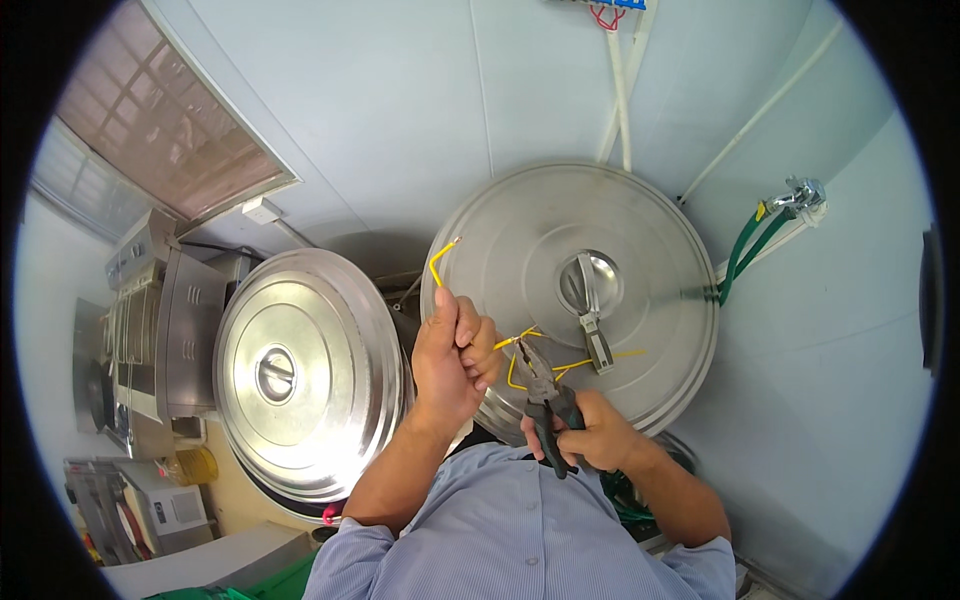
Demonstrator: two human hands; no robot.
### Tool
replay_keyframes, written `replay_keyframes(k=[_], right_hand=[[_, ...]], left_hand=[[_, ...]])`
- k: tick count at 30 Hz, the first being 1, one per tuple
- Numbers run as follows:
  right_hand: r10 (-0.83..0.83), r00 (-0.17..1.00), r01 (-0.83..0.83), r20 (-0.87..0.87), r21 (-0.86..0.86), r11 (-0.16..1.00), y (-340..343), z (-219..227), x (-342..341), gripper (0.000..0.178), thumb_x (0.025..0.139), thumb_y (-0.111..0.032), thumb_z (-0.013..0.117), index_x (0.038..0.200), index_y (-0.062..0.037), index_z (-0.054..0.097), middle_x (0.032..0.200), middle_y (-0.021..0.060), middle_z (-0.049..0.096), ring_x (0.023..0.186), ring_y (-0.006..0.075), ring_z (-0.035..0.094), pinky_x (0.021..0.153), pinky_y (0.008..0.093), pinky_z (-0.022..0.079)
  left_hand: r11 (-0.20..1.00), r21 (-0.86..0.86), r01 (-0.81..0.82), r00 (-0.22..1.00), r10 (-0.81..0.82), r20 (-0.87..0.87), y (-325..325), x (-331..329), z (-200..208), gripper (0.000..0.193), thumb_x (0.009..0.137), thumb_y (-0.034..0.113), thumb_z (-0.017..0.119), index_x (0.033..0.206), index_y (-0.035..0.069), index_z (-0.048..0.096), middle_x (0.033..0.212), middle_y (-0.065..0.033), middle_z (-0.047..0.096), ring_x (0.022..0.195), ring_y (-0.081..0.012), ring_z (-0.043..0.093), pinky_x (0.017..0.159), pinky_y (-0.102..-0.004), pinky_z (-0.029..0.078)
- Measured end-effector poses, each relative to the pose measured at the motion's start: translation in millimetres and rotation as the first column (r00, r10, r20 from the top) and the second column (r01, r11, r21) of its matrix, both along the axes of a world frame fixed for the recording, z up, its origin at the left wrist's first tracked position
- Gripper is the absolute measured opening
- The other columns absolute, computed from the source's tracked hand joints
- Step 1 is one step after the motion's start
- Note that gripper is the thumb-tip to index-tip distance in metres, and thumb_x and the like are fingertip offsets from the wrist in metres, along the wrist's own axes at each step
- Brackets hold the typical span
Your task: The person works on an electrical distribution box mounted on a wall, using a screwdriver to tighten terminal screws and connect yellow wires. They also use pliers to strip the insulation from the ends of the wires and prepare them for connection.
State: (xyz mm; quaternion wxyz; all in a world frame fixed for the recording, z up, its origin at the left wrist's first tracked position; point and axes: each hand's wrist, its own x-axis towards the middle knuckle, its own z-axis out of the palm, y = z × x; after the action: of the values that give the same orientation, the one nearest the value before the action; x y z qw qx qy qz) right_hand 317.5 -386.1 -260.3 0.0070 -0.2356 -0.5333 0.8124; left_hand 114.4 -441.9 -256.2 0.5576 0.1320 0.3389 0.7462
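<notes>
My left hand [452, 355] is closed around a yellow wire [437, 266]. One bent end of the wire, its tip bare, sticks up above the thumb, and a short length comes out on the right side of the fist. My right hand [598, 436] grips the dark handles of combination pliers [538, 388]. Their jaws meet the wire's end just right of the left fist; whether they clamp it, I cannot tell. Other bent yellow wire [600, 358] lies around the jaws on a large round metal lid [645, 235]. A grey hand tool [594, 335] rests across the lid's knob.
To the left stands a second big pot with a shiny lid [320, 340]. A wall tap [800, 195] with green hoses [742, 250] is at the right. Metal kitchen equipment [188, 330] lines the far left. Wires hang from a blue box [610, 4] at the top.
</notes>
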Motion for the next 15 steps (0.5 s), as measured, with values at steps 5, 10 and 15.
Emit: replay_keyframes(k=[5, 10, 15], right_hand=[[-0.002, 0.997, -0.009, 0.074, 0.14, 0.99, -3.5, -4.2, -4.6, 0.029, 0.079, 0.008, 0.048, 0.103, 0.0011, 0.062, 0.085, 0.0114, 0.067, 0.074, 0.0154, 0.064, 0.048, 0.0261, 0.044], [-0.018, 0.988, -0.004, 0.152, 0.141, 0.99, 2.1, -20.4, -1.4, 0.023, 0.083, 0.003, 0.052, 0.102, 0.0022, 0.063, 0.089, 0.0084, 0.068, 0.079, 0.0152, 0.064, 0.066, 0.0301, 0.053], [0.045, 0.998, -0.049, -0.051, -0.069, 0.996, -1.4, -6.2, 7.0, 0.036, 0.081, 0.006, 0.052, 0.116, 0.0031, 0.06, 0.112, 0.0113, 0.064, 0.104, 0.0178, 0.062, 0.089, 0.0342, 0.057]], left_hand=[[0.995, 0.021, -0.097, 0.981, 0.099, -0.169, -5.7, 11.9, 4.8, 0.052, 0.106, 0.053, 0.034, 0.07, 0.014, 0.035, 0.052, 0.0019, 0.027, 0.042, -0.0092, 0.017, 0.036, -0.0264, 0.021], [0.991, 0.008, -0.137, 0.946, 0.133, -0.297, -7.8, 19.0, 3.5, 0.053, 0.106, 0.053, 0.035, 0.071, 0.013, 0.037, 0.052, 0.0008, 0.029, 0.042, -0.009, 0.018, 0.037, -0.0263, 0.021], [0.985, 0.096, -0.142, 0.956, 0.162, -0.244, -1.3, 5.7, 4.2, 0.052, 0.107, 0.052, 0.032, 0.072, 0.013, 0.036, 0.052, 0.0015, 0.029, 0.044, -0.0087, 0.019, 0.039, -0.0262, 0.021]])
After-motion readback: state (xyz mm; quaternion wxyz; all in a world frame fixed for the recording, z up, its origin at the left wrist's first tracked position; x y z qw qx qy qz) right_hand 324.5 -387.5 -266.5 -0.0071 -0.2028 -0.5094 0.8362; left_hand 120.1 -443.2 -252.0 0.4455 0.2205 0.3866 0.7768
